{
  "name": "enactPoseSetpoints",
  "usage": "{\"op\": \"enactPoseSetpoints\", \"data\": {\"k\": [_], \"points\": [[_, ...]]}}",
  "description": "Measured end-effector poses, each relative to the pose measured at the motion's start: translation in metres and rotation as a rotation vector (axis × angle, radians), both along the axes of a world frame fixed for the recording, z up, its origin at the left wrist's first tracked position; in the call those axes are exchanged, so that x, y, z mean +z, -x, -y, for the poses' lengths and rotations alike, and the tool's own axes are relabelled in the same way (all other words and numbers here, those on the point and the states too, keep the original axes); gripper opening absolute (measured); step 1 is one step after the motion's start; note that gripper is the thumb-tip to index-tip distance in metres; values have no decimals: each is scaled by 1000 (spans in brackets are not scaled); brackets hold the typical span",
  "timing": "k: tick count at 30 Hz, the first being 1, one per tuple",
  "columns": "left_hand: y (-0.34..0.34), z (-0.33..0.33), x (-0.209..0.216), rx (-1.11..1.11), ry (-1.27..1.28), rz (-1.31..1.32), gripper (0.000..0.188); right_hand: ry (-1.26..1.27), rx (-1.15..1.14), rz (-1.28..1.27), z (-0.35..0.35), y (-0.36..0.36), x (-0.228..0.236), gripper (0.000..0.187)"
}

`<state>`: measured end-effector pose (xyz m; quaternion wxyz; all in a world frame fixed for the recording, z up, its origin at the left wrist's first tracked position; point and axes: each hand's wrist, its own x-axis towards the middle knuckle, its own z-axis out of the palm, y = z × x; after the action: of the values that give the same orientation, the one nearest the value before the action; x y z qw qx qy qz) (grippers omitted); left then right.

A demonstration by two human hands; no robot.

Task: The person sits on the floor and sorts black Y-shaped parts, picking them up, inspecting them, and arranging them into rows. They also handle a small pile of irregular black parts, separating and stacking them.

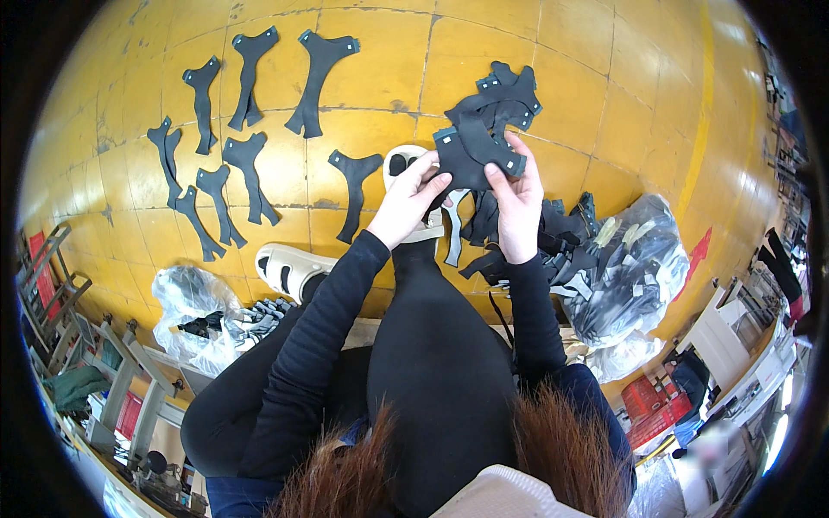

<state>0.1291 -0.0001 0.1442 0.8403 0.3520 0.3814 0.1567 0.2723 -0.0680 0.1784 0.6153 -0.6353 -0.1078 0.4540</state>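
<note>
Between my two hands, above the yellow floor, is a dark fabric piece [466,160] with flared ends and small pale tags. My left hand [412,192] pinches its left side, thumb against the fabric. At its right end my right hand [515,197] grips it between thumb and fingers. Just beyond lies a pile of similar dark pieces [503,97], partly behind the held one. More loose dark pieces [553,237] lie heaped to the right of my hands. A single Y-shaped piece [353,192] rests on the floor left of my left hand.
Several Y-shaped dark pieces [250,78] are spread across the floor at the far left. A clear plastic bag [635,268] of pieces stands at right, a smaller bag [194,302] at left. My beige shoes [294,265] are on the floor. Metal racks [121,388] stand at lower left.
</note>
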Motion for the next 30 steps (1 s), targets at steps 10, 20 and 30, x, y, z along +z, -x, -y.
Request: {"op": "enactPoseSetpoints", "data": {"k": [10, 20, 30], "points": [[7, 1, -14, 19, -401, -327, 32, 69, 200, 105, -2, 11, -15, 30], [152, -34, -76, 597, -179, -877, 44, 362, 16, 193, 62, -45, -60, 29], [214, -9, -156, 516, -322, -1140, 40, 722, 130, 598, 120, -51, -143, 46]]}}
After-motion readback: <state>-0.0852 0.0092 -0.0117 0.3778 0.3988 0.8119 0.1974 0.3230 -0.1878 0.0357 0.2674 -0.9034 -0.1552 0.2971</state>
